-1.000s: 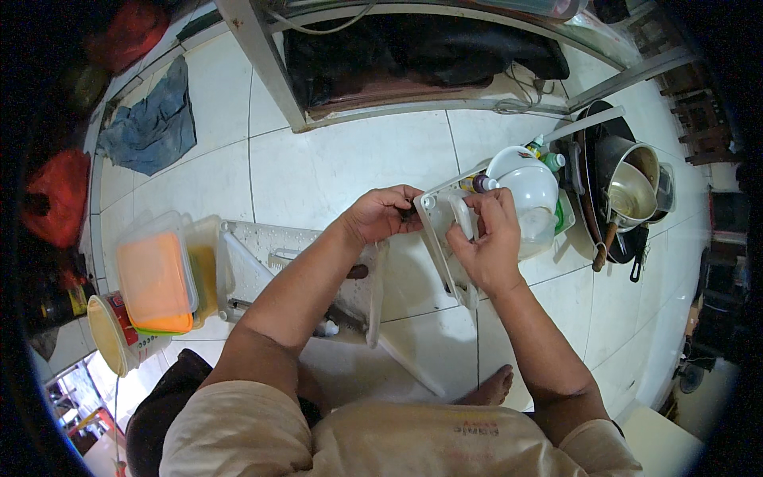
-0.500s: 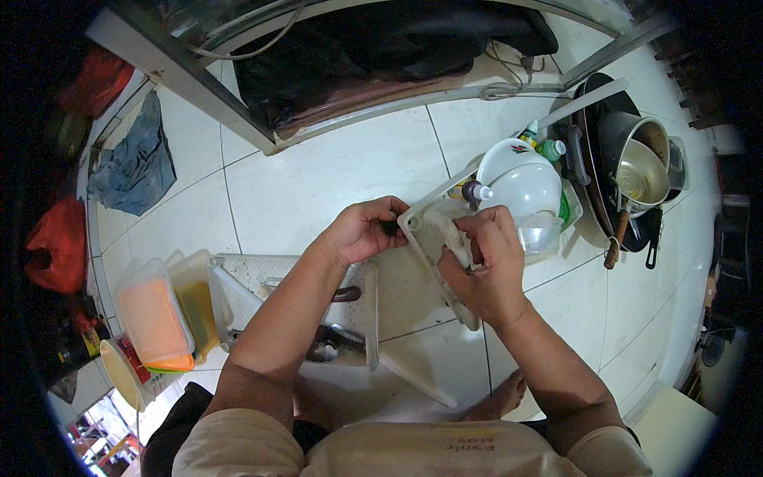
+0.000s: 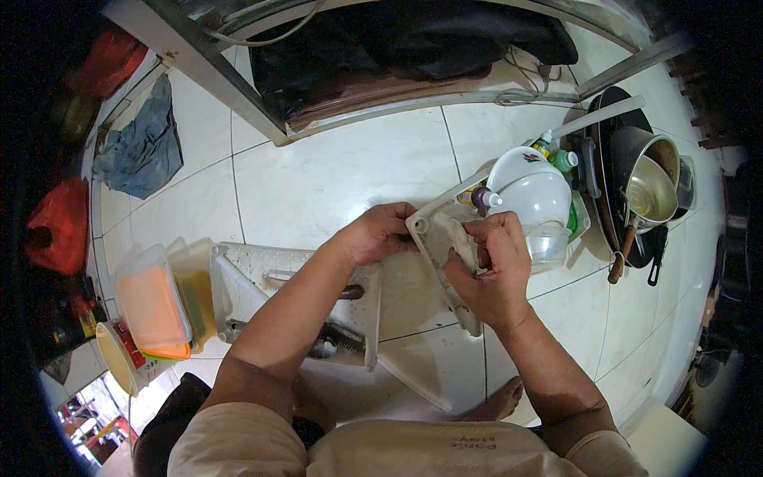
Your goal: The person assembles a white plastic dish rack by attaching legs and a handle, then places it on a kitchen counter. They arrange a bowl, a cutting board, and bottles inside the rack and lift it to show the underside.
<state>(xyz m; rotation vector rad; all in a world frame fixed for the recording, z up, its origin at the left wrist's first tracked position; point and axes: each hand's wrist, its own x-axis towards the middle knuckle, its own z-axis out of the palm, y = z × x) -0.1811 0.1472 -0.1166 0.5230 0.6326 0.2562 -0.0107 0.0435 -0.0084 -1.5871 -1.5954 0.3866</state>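
A white plastic rack shelf (image 3: 445,199) with raised edges sits in front of me on the floor. My left hand (image 3: 383,233) has its fingers curled at the near left corner of this shelf, partly hidden from sight. In my right hand (image 3: 499,270) a crumpled off-white cloth (image 3: 461,238) is pinched, pressed against the shelf's surface and hanging over its near side. Beyond that hand, white bowls (image 3: 534,196), a clear plastic container (image 3: 548,245) and a bottle with a purple cap (image 3: 485,197) stand on the shelf.
Left of me lies another perforated shelf (image 3: 294,256) holding a dark-handled utensil (image 3: 350,292) and a brush (image 3: 343,340). Plastic containers (image 3: 151,294) stand farther left. Pots and pans (image 3: 652,183) are stacked at right. A metal-framed cabinet (image 3: 222,75) borders the far side.
My right hand has shifted slightly with the cloth along the shelf. The left hand's fingers have moved in closer to the corner. The whole view has shifted a little.
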